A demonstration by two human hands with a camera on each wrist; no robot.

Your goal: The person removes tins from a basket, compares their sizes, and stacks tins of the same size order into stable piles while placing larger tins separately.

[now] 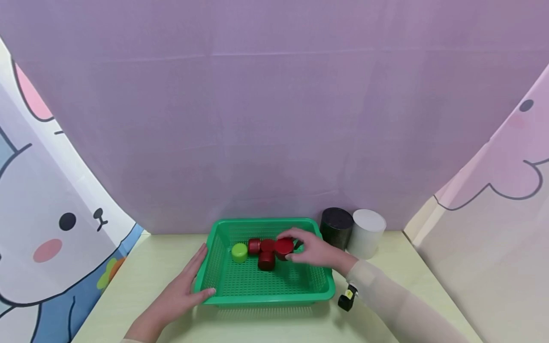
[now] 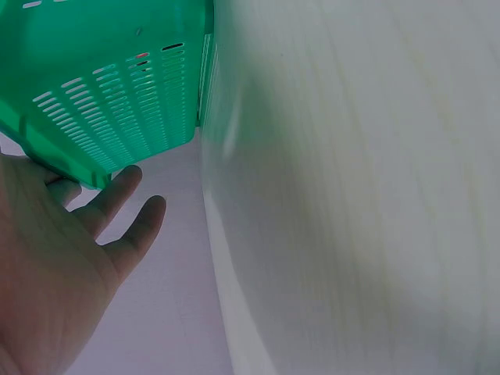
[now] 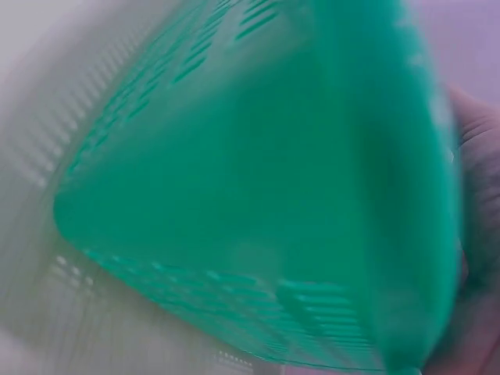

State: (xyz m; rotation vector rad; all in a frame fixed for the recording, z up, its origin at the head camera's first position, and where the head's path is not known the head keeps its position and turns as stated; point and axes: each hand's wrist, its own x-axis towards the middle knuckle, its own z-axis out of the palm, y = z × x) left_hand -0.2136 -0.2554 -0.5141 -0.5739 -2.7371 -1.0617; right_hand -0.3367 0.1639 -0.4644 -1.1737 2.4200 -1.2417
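A green plastic basket (image 1: 268, 300) with slotted walls stands on the table. Several small red cylinders lie in it; one of them is a dark red cylinder (image 1: 266, 261) toward the near side. A lime-green round piece (image 1: 239, 252) sits to their left. My right hand (image 1: 315, 250) reaches over the basket's right wall and holds a red cylinder (image 1: 284, 247) between thumb and fingers. Along the left rim rests my left hand (image 1: 177, 293), fingers extended, thumb at the near corner. In the right wrist view the basket wall (image 3: 258, 172) hides most of that hand.
A black canister (image 1: 336, 228) and a white canister (image 1: 366, 233) stand side by side just beyond the basket's right side. A purple cloth (image 1: 266, 119) hangs behind the table (image 1: 141, 267), with cartoon-printed cloths at both sides.
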